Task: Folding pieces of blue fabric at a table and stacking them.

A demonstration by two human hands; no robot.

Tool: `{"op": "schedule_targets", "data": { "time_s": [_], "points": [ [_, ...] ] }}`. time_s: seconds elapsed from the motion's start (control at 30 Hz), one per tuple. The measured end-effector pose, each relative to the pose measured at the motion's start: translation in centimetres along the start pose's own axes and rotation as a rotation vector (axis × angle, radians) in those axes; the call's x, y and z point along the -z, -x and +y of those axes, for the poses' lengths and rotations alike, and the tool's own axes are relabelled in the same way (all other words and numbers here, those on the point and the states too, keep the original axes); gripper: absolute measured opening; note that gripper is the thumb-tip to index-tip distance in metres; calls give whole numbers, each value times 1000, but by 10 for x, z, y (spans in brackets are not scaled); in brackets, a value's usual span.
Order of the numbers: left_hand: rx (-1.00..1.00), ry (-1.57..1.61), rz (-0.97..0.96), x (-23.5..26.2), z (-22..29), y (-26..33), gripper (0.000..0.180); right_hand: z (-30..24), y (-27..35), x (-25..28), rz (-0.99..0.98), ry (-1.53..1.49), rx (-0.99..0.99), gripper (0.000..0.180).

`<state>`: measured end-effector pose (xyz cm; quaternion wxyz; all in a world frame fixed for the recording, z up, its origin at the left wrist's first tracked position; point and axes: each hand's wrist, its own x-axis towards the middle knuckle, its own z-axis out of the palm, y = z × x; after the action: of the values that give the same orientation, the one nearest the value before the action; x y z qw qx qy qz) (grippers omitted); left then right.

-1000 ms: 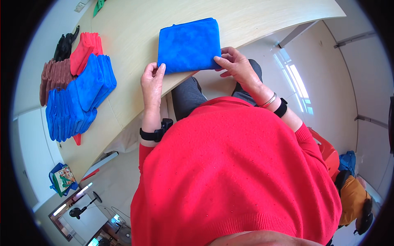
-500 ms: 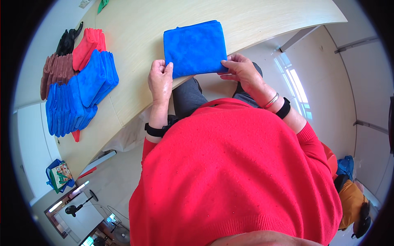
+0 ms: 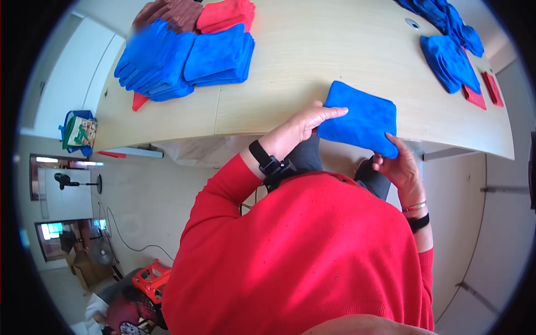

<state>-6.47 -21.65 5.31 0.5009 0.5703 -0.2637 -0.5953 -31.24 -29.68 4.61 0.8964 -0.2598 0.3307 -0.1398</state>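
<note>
A folded blue cloth (image 3: 360,114), rectangular and soft-looking, is held tilted over the table's near edge by both hands. My left hand (image 3: 311,120) grips its left side, thumb lying flat on top and fingers hidden underneath. At the lower right corner, my right hand (image 3: 403,164) pinches the cloth, with the thumb on its right edge and the fingers curled below. Several folded blue cloths (image 3: 219,56) lie in neat stacks on the left of the table, with a further blue stack (image 3: 151,58) beside them.
Behind the blue stacks are folded red cloths (image 3: 226,15) and brown cloths (image 3: 167,15). Loose blue cloths (image 3: 451,61) lie at the table's right, beside red pieces (image 3: 492,89). The pale wooden table (image 3: 279,72) has a round cable hole (image 3: 412,23). A red stool (image 3: 151,282) stands at lower left.
The view has swung rightward, bringing the loose cloths at the table's right into sight. The blue cloth has turned slightly clockwise, and my left thumb has moved up its left side.
</note>
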Motion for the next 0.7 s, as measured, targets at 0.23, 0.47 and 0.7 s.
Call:
{"op": "schedule_targets", "data": {
  "time_s": [0.23, 0.47, 0.7],
  "points": [
    [10, 360, -100, 54, 34, 26, 33, -47, -13, -80, -11, 380, -3, 30],
    [-433, -50, 158, 177, 147, 44, 29, -80, -105, -213, -289, 773, 336, 35],
    [-575, -446, 788, 265, 160, 51, 30, -29, -215, -285, -437, 741, 436, 49]
  ]
}}
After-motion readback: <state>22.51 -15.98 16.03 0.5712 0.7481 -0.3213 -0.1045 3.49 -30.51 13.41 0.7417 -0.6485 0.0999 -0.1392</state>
